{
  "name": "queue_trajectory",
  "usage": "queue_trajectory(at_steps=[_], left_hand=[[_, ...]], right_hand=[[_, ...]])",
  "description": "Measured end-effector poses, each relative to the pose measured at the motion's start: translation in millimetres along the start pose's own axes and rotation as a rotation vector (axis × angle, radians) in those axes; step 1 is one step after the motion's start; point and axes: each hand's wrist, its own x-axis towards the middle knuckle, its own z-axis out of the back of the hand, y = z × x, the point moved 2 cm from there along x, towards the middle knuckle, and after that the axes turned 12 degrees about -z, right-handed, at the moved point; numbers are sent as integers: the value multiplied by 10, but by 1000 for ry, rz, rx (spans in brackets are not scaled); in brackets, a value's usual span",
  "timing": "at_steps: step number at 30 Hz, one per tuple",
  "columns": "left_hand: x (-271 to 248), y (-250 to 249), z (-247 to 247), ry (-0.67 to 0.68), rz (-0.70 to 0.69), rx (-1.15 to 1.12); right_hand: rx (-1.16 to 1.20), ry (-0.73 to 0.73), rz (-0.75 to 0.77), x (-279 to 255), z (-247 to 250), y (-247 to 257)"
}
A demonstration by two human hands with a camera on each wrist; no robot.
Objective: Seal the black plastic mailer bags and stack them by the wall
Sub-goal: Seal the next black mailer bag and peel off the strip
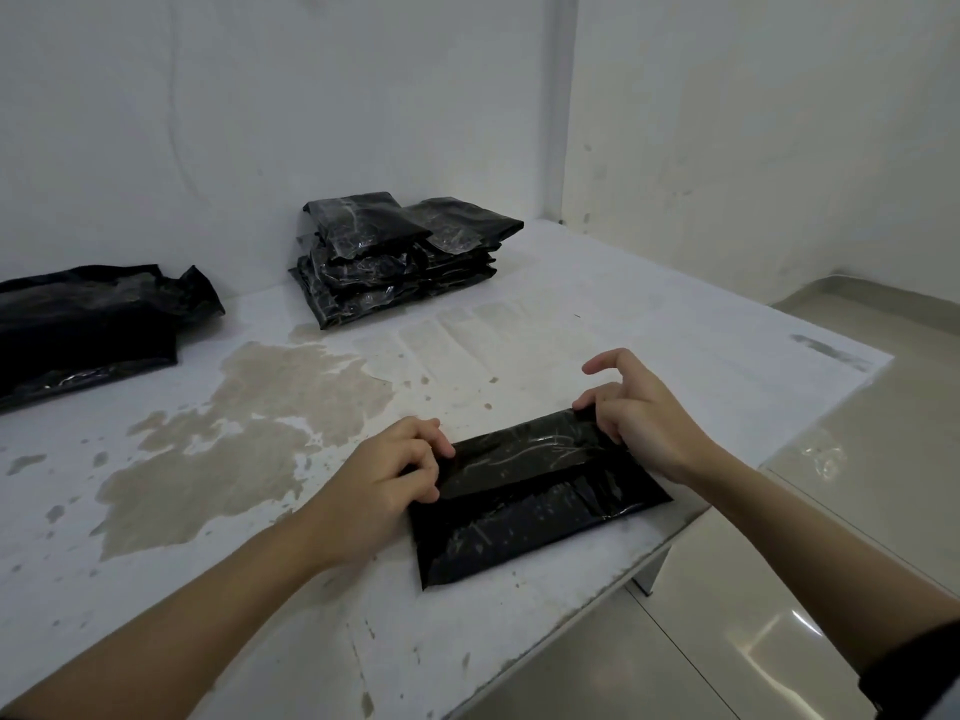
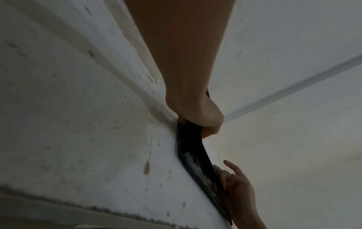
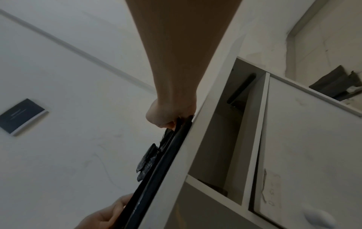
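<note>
A black plastic mailer bag (image 1: 535, 496) lies flat on the white table (image 1: 649, 314) near its front right edge, with its flap folded toward me. My left hand (image 1: 439, 462) pinches the flap's left end with curled fingers. At the flap's right end my right hand (image 1: 597, 413) pinches the fold, index finger lifted. The left wrist view shows the left hand (image 2: 199, 124) on the bag (image 2: 194, 153) and the right hand (image 2: 235, 182) beyond. In the right wrist view the right hand (image 3: 170, 119) grips the bag's edge (image 3: 156, 170). A stack of sealed bags (image 1: 395, 257) stands by the back wall.
A second pile of black bags (image 1: 88, 324) lies at the table's far left. Brown worn patches (image 1: 270, 407) mark the tabletop. The table's right edge (image 1: 810, 428) drops to a tiled floor (image 1: 857, 485). White shelving (image 3: 245, 139) shows under the table.
</note>
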Motion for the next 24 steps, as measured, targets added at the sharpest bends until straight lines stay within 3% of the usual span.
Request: queue_trajectory(at_steps=[8, 11, 16, 18, 20, 22, 24], left_hand=[[-46, 108, 2, 231, -127, 312], [-55, 106, 11, 240, -169, 376], [-89, 35, 64, 261, -227, 380], [-131, 23, 96, 245, -186, 375], [-164, 31, 89, 116, -106, 418], [-180, -46, -8, 6, -53, 591], [-166, -151, -152, 4, -26, 844]], right_hand=[[-266, -34, 133, -70, -6, 31], [-368, 1, 165, -103, -19, 32], [-723, 24, 367, -189, -7, 70], [-894, -8, 323, -251, -16, 100], [-1010, -84, 250, -325, -56, 129], [-1042, -140, 161, -394, -105, 172], [-1058, -133, 88, -413, -158, 182]])
